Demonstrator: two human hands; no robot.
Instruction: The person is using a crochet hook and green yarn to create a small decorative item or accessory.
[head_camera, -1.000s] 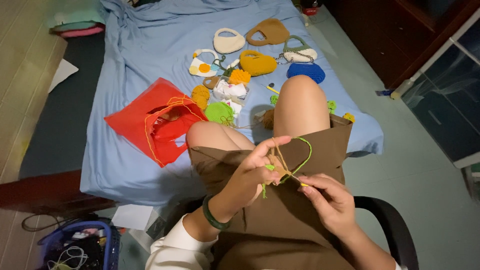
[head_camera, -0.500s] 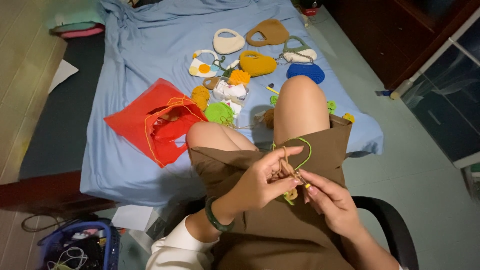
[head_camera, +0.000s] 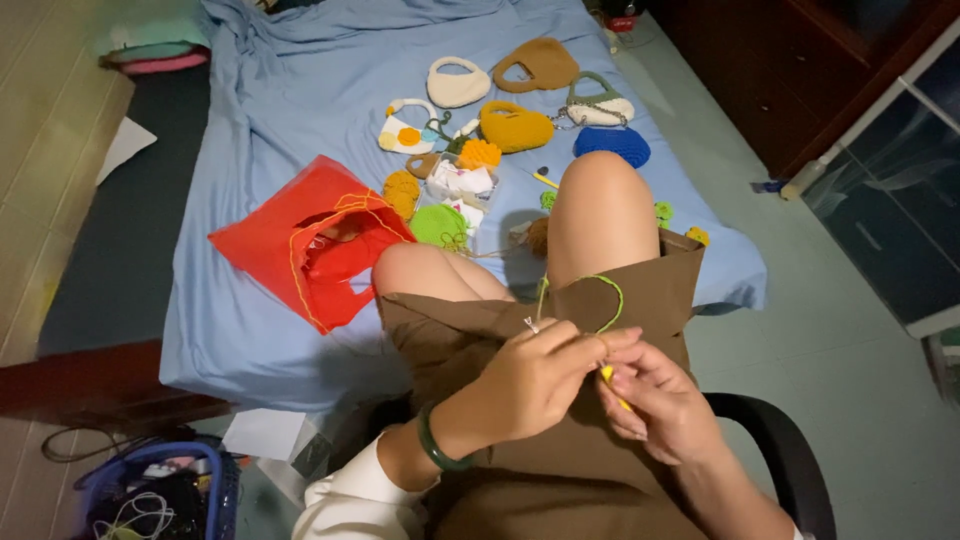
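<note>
A blue sheet (head_camera: 290, 110) covers a bed that fills most of the view, with pale tiled floor to the right and a dark wooden cabinet (head_camera: 800, 70) in the upper right corner. Crocheted pieces lie scattered on the sheet: a cream bag (head_camera: 458, 84), a brown bag (head_camera: 538, 62), a yellow heart (head_camera: 515, 127), a blue oval (head_camera: 612, 146), a small orange flower (head_camera: 479, 153) and a green round (head_camera: 438, 224). A red plastic bag (head_camera: 305, 240) lies open to their left. The person sits on a black chair (head_camera: 785, 450) facing the bed, knees raised, with brown cloth (head_camera: 560, 470) over the lap. Both hands meet over the lap, touching each other. The left hand (head_camera: 530, 380), a green bangle (head_camera: 436, 447) on its wrist, is closed in a pinch on the green yarn (head_camera: 608, 296), which loops up just above the fingers and trails on toward the knee. A small metal tip shows at the left thumb; I cannot tell what it belongs to. The right hand (head_camera: 660, 400) is curled shut around a yellow hook (head_camera: 610, 378), only a short part of which shows between the fingers. A blue basket (head_camera: 160, 490) with cables stands on the floor at the lower left.
</note>
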